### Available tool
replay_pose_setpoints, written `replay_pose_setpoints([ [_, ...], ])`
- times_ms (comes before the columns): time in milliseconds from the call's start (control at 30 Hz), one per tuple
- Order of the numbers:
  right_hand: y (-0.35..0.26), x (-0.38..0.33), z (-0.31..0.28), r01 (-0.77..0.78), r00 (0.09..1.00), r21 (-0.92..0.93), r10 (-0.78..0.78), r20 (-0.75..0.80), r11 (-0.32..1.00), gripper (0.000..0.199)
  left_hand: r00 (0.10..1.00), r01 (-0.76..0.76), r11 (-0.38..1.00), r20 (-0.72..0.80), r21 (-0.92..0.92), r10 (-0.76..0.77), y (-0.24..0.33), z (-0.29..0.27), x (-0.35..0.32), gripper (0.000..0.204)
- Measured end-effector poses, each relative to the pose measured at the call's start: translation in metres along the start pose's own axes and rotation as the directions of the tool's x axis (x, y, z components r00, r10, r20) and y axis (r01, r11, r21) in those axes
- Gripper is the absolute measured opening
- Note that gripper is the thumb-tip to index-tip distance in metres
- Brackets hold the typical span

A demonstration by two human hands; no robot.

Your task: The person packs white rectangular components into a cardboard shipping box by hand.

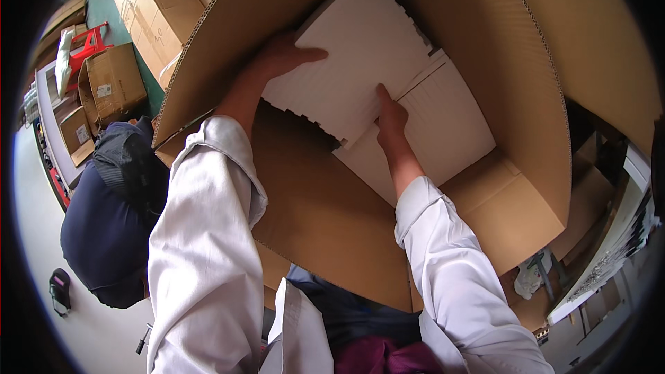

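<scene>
Inside a large brown carton (332,235) lies a white cardboard box (360,34) with notched edges, a little tilted. My left hand (284,57) grips its left side, thumb laid on top and the other fingers hidden beyond the edge. At the opposite edge, my right hand (393,119) has its thumb on the top face. Its remaining fingers go down out of sight by the seam. A second white box (454,121) sits to the right, close against the first one. Whether the two boxes touch underneath is hidden.
Tall carton flaps (509,41) rise around my arms. On the left, a person in a dark cap (111,215) bends close to the carton. Taped cartons (159,7), a red plastic stool (93,40) and a dark slipper (60,291) are further off. Shelving (599,235) stands at right.
</scene>
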State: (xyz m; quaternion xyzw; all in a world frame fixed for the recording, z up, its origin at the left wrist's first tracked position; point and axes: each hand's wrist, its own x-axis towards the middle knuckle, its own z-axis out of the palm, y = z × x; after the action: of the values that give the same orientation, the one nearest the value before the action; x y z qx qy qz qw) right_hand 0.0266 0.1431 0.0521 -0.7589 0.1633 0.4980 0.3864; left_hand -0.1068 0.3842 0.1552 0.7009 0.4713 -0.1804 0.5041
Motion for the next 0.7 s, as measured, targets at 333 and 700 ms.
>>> replay_pose_setpoints([
  [333,0.006,0.004,0.003,0.086,0.996,-0.183,-0.089,-0.009,0.979,0.068,0.969,0.139,0.988,-0.217,0.072,-0.121,-0.006,0.018,0.014,0.086],
  [700,-0.008,-0.006,-0.001,0.059,0.997,-0.227,-0.048,0.054,0.972,0.076,0.866,-0.006,0.969,-0.484,0.246,0.128,-0.006,0.033,0.003,0.066],
])
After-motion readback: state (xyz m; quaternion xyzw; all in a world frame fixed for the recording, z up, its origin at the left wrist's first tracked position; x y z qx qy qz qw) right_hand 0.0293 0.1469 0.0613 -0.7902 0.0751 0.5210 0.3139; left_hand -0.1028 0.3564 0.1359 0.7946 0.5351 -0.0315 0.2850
